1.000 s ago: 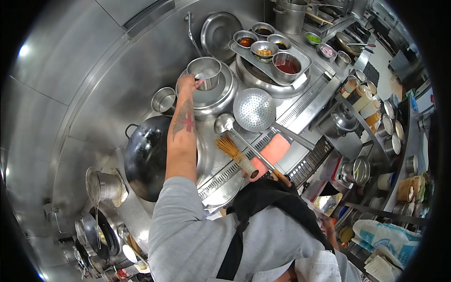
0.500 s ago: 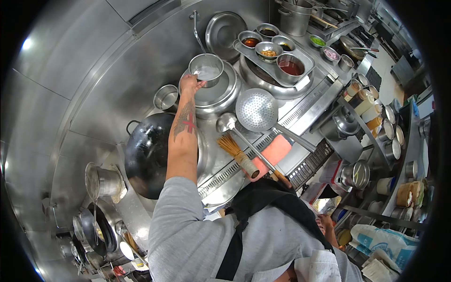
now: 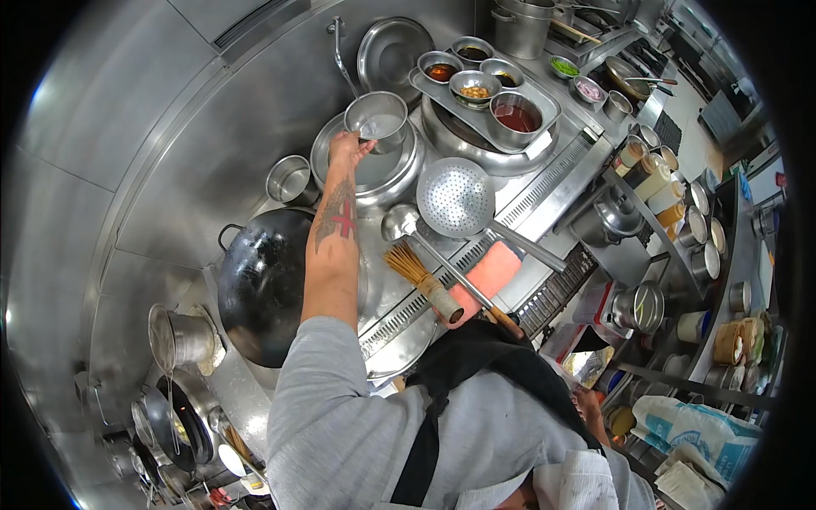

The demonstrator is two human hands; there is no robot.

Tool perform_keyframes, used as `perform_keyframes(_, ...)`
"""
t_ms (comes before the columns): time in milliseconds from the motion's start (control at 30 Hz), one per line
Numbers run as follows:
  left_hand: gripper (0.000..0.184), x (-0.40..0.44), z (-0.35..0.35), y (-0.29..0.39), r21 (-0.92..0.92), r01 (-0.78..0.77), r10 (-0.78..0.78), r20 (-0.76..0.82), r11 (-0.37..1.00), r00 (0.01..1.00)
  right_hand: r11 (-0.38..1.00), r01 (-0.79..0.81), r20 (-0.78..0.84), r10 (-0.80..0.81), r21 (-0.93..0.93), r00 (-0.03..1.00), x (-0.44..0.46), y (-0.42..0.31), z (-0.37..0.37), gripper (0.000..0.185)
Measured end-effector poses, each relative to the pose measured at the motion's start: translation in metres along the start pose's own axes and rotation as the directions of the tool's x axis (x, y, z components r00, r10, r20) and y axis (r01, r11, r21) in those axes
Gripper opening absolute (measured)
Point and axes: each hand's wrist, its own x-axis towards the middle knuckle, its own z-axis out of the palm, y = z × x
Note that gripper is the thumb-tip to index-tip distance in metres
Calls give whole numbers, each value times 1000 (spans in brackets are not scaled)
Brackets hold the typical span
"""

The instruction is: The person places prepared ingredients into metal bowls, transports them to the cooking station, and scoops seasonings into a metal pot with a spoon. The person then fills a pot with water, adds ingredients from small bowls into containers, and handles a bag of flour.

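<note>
My left hand (image 3: 349,148) is closed on the near rim of a round steel pot (image 3: 376,119), fingers at its edge. The pot is under the end of a wall tap (image 3: 343,61) and over a wide round metal lid or pan (image 3: 395,167). Beside my forearm lies a black wok (image 3: 265,285). A perforated strainer (image 3: 456,195), a ladle (image 3: 399,223) and a bamboo brush (image 3: 422,280) rest to the right, by a pink cloth (image 3: 486,280). My right hand (image 3: 586,399) is small and partly hidden low on the right, its fingers unclear.
A tray (image 3: 544,127) holds several sauce bowls and a pot of red liquid (image 3: 515,117). A small steel pot (image 3: 290,179) stands by the wall. Another pot (image 3: 181,336) is at the left. Shelves with bottles and containers line the right. A round lid (image 3: 393,58) leans on the wall.
The pot in my left hand has shifted slightly right relative to the lid below. The whole view has moved a little with the camera.
</note>
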Motion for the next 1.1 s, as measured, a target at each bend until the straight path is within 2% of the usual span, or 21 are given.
perform_keyframes(167,20,0,-5,-3,-12,5,-5,-12,1000,1000,996,-80,-5,80,39,997,30,14,-5,20)
perform_keyframes(233,20,-6,-4,-2,-35,8,-9,-13,999,1000,943,-48,196,-19,330,980,61,37,-18,19)
perform_keyframes(333,16,-11,-4,0,-33,1,-2,-26,999,1000,961,53,152,-97,272,984,72,42,-17,20)
perform_keyframes(367,19,-13,-5,1,-10,10,-10,-23,1000,1000,961,54,152,-98,271,983,74,41,-17,20)
perform_keyframes(433,22,-15,-7,1,11,19,-18,-21,1000,1000,994,24,58,-30,105,998,47,15,-12,20)
perform_keyframes(533,22,-16,-10,1,3,8,-8,-42,1000,999,998,24,28,-26,61,999,37,7,-10,20)
perform_keyframes(767,17,-15,-13,1,-18,8,-8,-20,1000,1000,996,38,63,-43,81,997,35,5,-13,20)
perform_keyframes(833,17,-17,-11,1,-23,11,-11,-20,1000,1000,998,30,16,-31,50,999,25,-2,-12,22)
perform_keyframes(900,9,-19,-9,0,-35,-24,22,-48,999,999,999,31,19,-31,44,999,20,-7,-12,22)
perform_keyframes(1100,9,-25,-4,1,-10,-18,17,-52,1000,999,997,30,33,-32,65,999,29,-1,-12,22)
